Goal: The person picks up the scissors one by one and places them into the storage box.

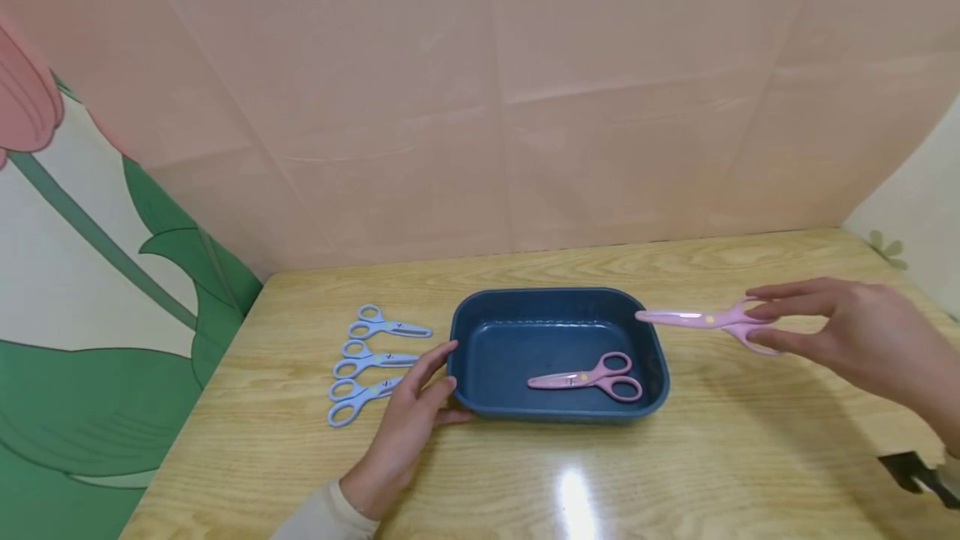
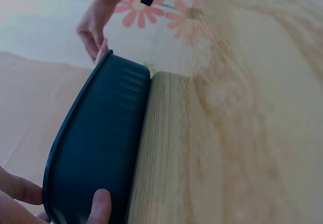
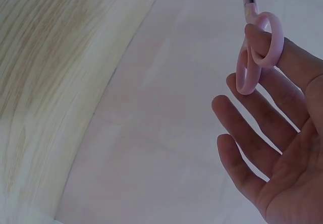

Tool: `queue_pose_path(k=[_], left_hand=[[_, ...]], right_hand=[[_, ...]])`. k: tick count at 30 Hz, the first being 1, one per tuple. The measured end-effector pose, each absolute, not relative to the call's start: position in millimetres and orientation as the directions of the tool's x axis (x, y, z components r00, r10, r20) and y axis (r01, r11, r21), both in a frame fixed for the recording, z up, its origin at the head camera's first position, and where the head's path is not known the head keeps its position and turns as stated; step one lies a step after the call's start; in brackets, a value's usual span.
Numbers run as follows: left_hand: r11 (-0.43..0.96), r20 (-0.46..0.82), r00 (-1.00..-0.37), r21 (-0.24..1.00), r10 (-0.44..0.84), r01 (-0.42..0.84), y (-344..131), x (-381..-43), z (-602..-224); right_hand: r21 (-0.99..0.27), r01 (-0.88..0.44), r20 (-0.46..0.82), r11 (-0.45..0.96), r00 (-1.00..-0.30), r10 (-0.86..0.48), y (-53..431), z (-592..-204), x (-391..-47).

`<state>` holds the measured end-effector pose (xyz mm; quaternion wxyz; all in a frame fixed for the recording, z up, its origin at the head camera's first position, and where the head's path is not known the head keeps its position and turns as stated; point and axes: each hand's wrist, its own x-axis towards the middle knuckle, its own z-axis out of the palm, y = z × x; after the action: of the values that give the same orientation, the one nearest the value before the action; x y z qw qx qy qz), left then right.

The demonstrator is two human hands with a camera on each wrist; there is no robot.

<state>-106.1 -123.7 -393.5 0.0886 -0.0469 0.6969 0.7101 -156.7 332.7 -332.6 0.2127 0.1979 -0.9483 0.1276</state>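
My right hand (image 1: 862, 332) pinches a pair of pink scissors (image 1: 693, 319) by the handle loops, the tip pointing left over the right rim of a dark blue bin (image 1: 540, 413). In the right wrist view the thumb and fingers hold the loops of the pink scissors (image 3: 272, 47), while other fingers extend away from them. My left hand (image 1: 408, 415) holds the bin's left end. The left wrist view shows a fingertip (image 2: 101, 204) against the bin's outer wall (image 2: 101, 133). Another pair of pink scissors (image 1: 585, 377) lies inside the bin, loops to the right.
Left of the bin, three blue scissors lie in a column on the wooden table (image 1: 255, 440): a far pair (image 1: 386, 327), a middle pair (image 1: 371, 361) and a near pair (image 1: 352, 398), partly hidden by my left hand. A pink cloth backdrop (image 1: 450, 107) rises behind the table.
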Motion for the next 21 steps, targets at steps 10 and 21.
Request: queue_pose_path(k=[10,21], left_hand=[[-0.010,-0.191,-0.980,0.981,0.058,-0.192,-124.4,-105.5,-394.1],[-0.007,-0.196,-0.979,0.980,0.062,-0.197,-124.0,-106.5,-393.6]], right_hand=[[-0.114,-0.432,0.387,0.895,-0.849,-0.360,326.4,-341.8,-159.6],[-0.101,-0.451,0.383,0.887,-0.840,-0.383,326.4,-340.2,-158.3]])
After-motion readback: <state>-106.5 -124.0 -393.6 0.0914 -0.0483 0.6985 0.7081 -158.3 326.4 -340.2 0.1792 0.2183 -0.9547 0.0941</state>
